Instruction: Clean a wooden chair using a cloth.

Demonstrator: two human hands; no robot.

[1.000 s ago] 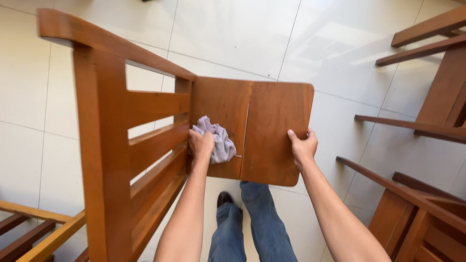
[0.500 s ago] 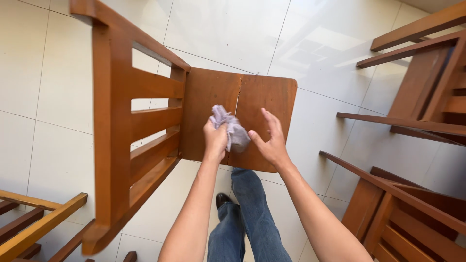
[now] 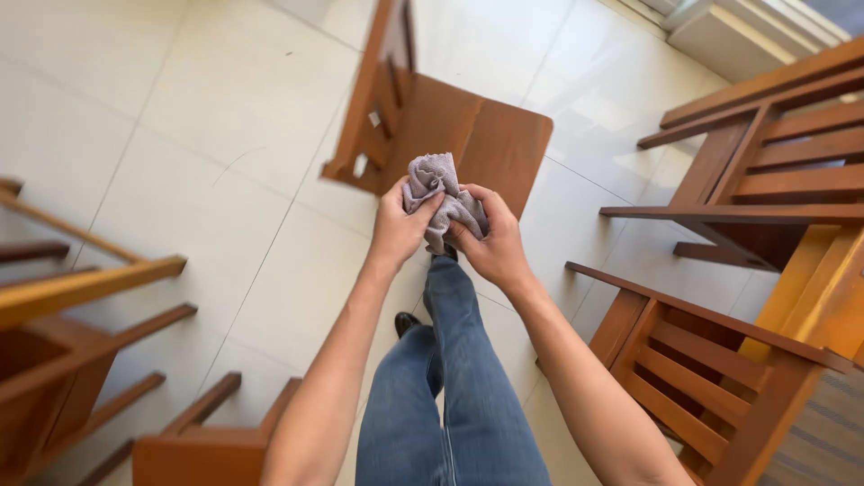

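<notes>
Both hands hold a crumpled grey cloth (image 3: 438,191) in front of me, above my legs. My left hand (image 3: 400,225) grips its left side with the thumb over the top. My right hand (image 3: 490,238) closes on its right and lower part. Just beyond the cloth stands a brown wooden chair (image 3: 490,144) with a slatted back on its left side; neither hand touches it.
More wooden slatted chairs surround me: one at the right (image 3: 774,162), one at the lower right (image 3: 711,360), others at the left (image 3: 63,297) and bottom left (image 3: 207,441). The floor is pale glossy tile (image 3: 207,153). My jeans-clad legs (image 3: 450,387) and dark shoes are below.
My left hand lifted the cloth off the chair seat and my right hand left the seat's edge and joined it on the cloth. The chair now lies farther from me.
</notes>
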